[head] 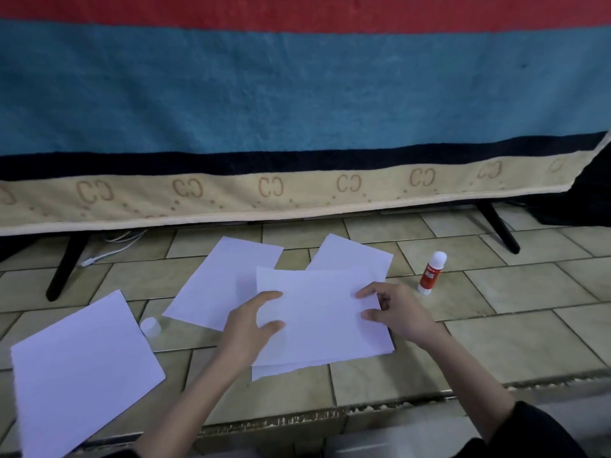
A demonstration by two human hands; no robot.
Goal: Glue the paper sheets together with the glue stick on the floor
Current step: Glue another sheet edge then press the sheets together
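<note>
The left hand [253, 320] lies on the left edge of the top sheet [317, 315]. Its fingers are spread a little and its thumb lies on the paper. They look mostly straight, pressing down and not curled round anything. The right hand [395, 312] is at the right edge of the same sheet. Its first finger and thumb point in onto the paper, and the other fingers curl at the edge, but I cannot tell if they pinch it.

Under the two hands, the top sheet sits on another sheet [281, 370], which peeks out along the near edge. Both lie flat on the tiled floor [512, 342].

Just past the right hand, a bit further out to its right, the glue stick [431, 272] stands up on the floor. It has a red body and a white cap. It is near the hand but not touching it.

Behind the hands, a far sheet [353, 256] pokes out from under the top one. Past the left hand lies a middle sheet [218, 285]. To the left of the left hand, a small clear cap [150, 326] sits on the floor. Further left lies a big left sheet [82, 371], well apart.

Far behind everything hangs a striped blanket [297, 94] over black legs [64, 266].
</note>
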